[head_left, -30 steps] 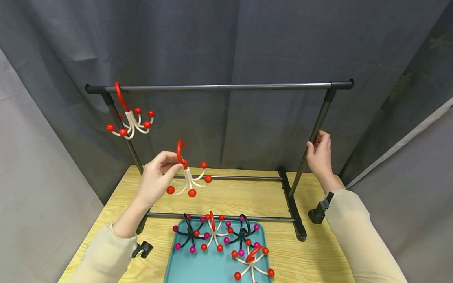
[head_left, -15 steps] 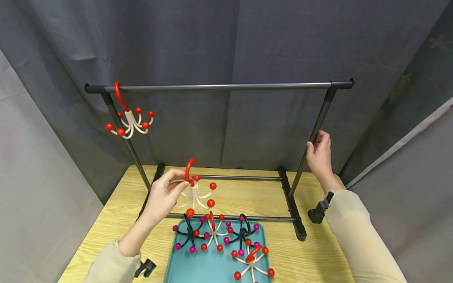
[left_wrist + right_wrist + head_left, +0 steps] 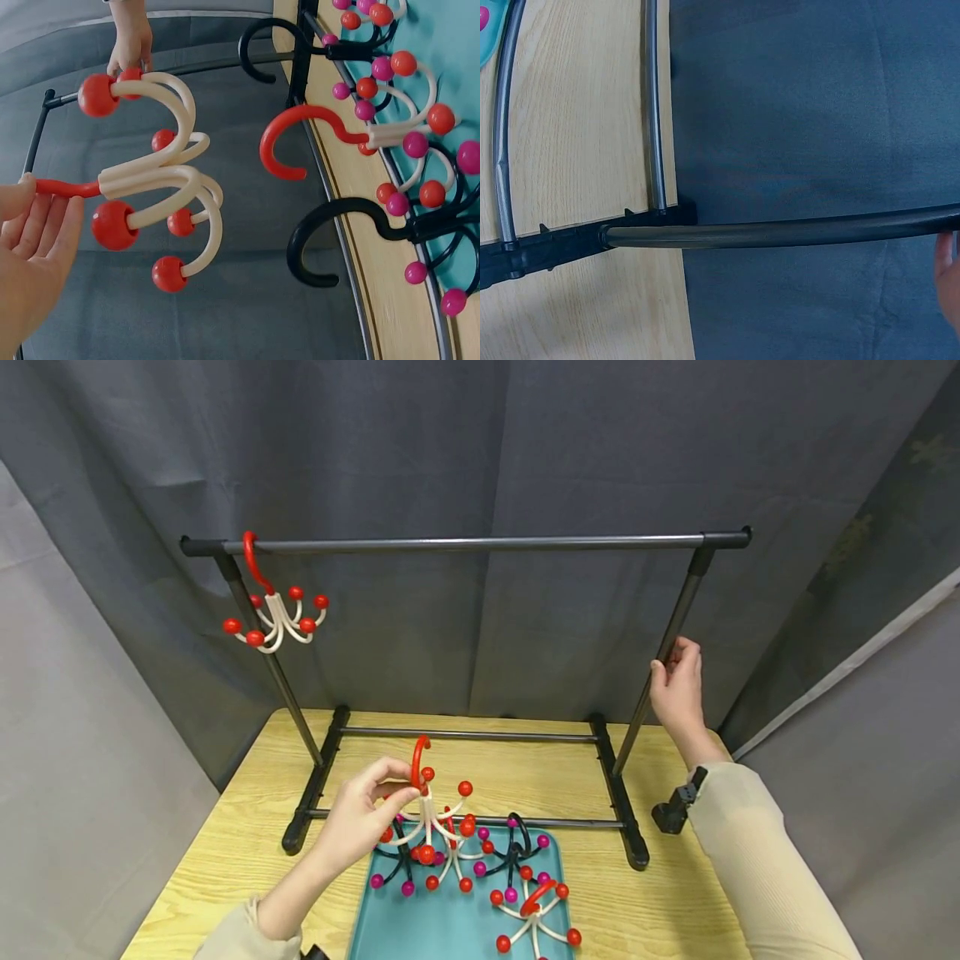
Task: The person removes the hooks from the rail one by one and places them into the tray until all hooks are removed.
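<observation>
My left hand (image 3: pixel 356 818) pinches the red hook of a white hanger (image 3: pixel 427 810) whose curved arms end in red balls. This hanger is upright in front of the far left part of the teal tray (image 3: pixel 427 931), partly covering hangers there. In the left wrist view the thumb and fingers hold the red hook (image 3: pixel 67 187) just above the white stem. My right hand (image 3: pixel 678 689) grips the right upright (image 3: pixel 681 602) of the black rack; only its fingertips show in the right wrist view. A matching red-and-white hanger (image 3: pixel 276 614) hangs at the left end of the top rail (image 3: pixel 480 544).
Black hangers with magenta balls, one of them (image 3: pixel 516 850) at the back, share the tray with red-and-white ones, one (image 3: pixel 534 914) at the right. The rack's lower bar (image 3: pixel 555 822) runs behind the tray. Grey curtains (image 3: pixel 600 460) surround the wooden table (image 3: pixel 247 835).
My left hand has moved down and to the right with the hanger, from inside the rack to the tray's far edge. The right hand keeps its place on the upright.
</observation>
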`<state>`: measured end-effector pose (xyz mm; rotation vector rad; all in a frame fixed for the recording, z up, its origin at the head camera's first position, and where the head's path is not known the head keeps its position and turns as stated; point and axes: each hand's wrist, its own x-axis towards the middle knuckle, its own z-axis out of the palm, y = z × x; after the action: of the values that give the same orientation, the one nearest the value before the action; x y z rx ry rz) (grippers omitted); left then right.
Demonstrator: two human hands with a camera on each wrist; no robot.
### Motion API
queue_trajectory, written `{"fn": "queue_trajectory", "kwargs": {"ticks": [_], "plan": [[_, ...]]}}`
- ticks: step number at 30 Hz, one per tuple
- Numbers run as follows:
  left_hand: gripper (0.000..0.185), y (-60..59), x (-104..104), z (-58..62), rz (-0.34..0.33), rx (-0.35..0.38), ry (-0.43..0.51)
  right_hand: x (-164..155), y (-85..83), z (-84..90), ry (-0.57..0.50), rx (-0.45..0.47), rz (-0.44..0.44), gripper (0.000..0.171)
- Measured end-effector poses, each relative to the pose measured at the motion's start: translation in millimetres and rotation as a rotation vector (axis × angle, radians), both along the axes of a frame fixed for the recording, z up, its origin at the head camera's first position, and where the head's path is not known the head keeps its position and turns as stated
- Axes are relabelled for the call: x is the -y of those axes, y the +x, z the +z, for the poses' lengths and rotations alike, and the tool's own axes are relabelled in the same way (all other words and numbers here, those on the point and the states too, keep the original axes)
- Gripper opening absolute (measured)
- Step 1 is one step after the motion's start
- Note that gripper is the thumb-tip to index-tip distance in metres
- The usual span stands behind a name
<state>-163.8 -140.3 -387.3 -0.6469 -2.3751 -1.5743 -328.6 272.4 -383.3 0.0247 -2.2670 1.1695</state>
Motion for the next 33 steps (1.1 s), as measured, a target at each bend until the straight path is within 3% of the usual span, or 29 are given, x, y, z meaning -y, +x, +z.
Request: {"fn": "queue_trajectory", "kwargs": {"ticks": [8, 15, 22, 33], "plan": [[0.017, 14.6, -4.4, -6.4, -0.055, 0.097, 0.016, -0.6, 1.2, -2.7, 0.011, -0.004, 0.000, 0.039], [0.015, 24.9, -12.6, -18.9, -0.150, 0.144, 0.039, -0.1, 1.1, -3.7, 0.009, 0.003, -0.002, 0.038], [0.017, 30.9, -21.1, -31.2, -0.253, 0.180, 0.069, 1.1, 0.9, -2.9, 0.011, 0.001, -0.005, 0.037], [0.011, 35.5, -36.4, -55.9, -0.318, 0.264, 0.037, 1.6, 0.1, -2.1, 0.011, 0.004, -0.003, 0.038]]}}
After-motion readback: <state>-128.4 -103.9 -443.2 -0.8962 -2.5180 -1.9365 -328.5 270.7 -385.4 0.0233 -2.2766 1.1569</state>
